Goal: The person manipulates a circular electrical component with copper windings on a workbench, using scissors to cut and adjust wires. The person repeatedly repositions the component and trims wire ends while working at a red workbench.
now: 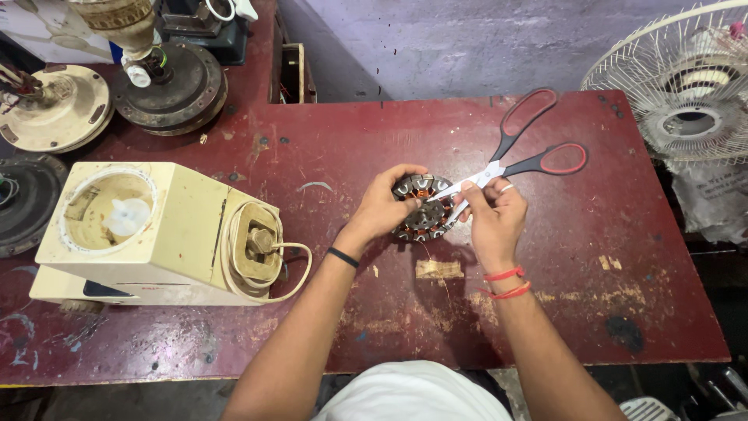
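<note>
The left hand [387,206] holds a stator [422,208], a round metal core with copper windings, just above the middle of the red surface [561,312]; its grip is closed around the left rim of the stator, with the fingers curled over the top. The right hand [492,217] has its grip closed on the blades of the scissors [510,156], not on the handles, and the blade tips touch the windings on the right side of the stator. The red and black handles point away toward the far right corner. I think the main risk is here: because the fingers press on bare blades, a slip could cut them, or the tips could jump toward the left fingers, which are very near. The points could also scratch the thin copper wire and damage it. A cream appliance [148,234] with its cord [265,257] wound around lies near the left edge, well apart from the hands. Old fan motors [167,82] stand at the far left corner, and a fan guard [686,86] is beyond the right edge.
</note>
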